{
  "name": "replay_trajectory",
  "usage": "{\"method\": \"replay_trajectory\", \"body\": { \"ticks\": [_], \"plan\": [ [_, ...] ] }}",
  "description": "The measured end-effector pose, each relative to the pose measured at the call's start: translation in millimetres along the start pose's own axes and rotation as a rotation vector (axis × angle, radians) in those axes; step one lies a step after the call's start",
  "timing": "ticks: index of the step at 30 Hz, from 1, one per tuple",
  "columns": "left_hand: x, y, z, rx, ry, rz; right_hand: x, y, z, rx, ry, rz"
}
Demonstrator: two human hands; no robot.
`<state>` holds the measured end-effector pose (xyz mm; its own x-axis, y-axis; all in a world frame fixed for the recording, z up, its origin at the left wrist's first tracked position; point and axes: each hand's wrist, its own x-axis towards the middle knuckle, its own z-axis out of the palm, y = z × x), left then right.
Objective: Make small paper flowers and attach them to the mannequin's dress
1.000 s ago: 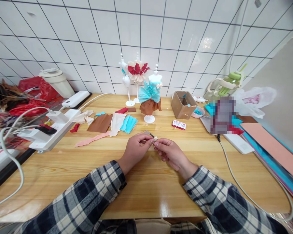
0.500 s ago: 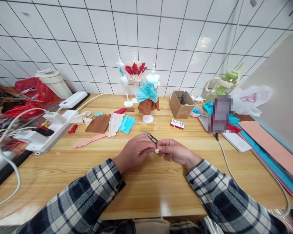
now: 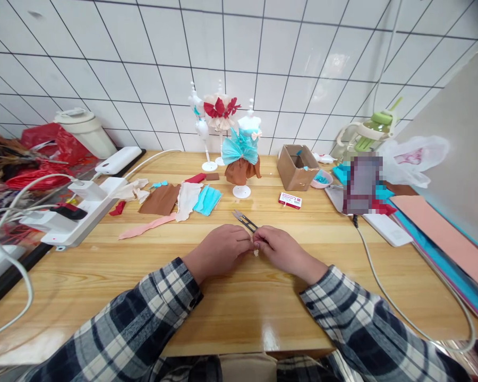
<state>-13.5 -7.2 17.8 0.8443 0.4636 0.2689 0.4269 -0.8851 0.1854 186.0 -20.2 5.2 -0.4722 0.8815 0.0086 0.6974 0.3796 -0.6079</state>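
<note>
My left hand [image 3: 224, 249] and my right hand [image 3: 286, 250] meet over the middle of the wooden table, fingertips pinched together on a small cream piece of crepe paper [image 3: 256, 252]. Most of that piece is hidden by the fingers. Just beyond the hands lie thread snips [image 3: 245, 219], blades pointing away to the left, their near end covered by my right hand. Behind them stands a small white dress form [image 3: 249, 123] wearing a turquoise pleated bow [image 3: 240, 146] and a brown skirt [image 3: 242, 171].
Brown [image 3: 159, 199], cream and turquoise paper pieces [image 3: 207, 200] lie left of the stand. A cardboard box [image 3: 297, 167] and a red-white small box [image 3: 290, 200] are to the right. A white power strip [image 3: 88, 212] with cables fills the left; coloured sheets [image 3: 446, 233] lie far right.
Both hands have turned slightly, knuckles more upward, and their fingertips have drawn closer together. Less of the cream paper's flat face shows. The snips stay where they were.
</note>
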Motion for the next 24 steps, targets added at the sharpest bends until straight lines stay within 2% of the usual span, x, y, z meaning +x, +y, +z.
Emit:
{"method": "replay_trajectory", "body": {
  "ticks": [7,13,19,24],
  "plan": [
    [1,0,0.9,0.032,-0.013,-0.107,-1,-16,6,-0.029,0.105,0.130],
    [4,6,5.7,0.018,0.058,-0.273,-5,-26,6,-0.085,0.217,0.190],
    [6,7,9.4,-0.245,0.263,-0.510,-7,-28,8,-0.011,0.313,0.209],
    [9,7,9.3,-0.584,0.415,-0.681,-5,-26,12,0.164,0.392,0.189]
  ]
}}
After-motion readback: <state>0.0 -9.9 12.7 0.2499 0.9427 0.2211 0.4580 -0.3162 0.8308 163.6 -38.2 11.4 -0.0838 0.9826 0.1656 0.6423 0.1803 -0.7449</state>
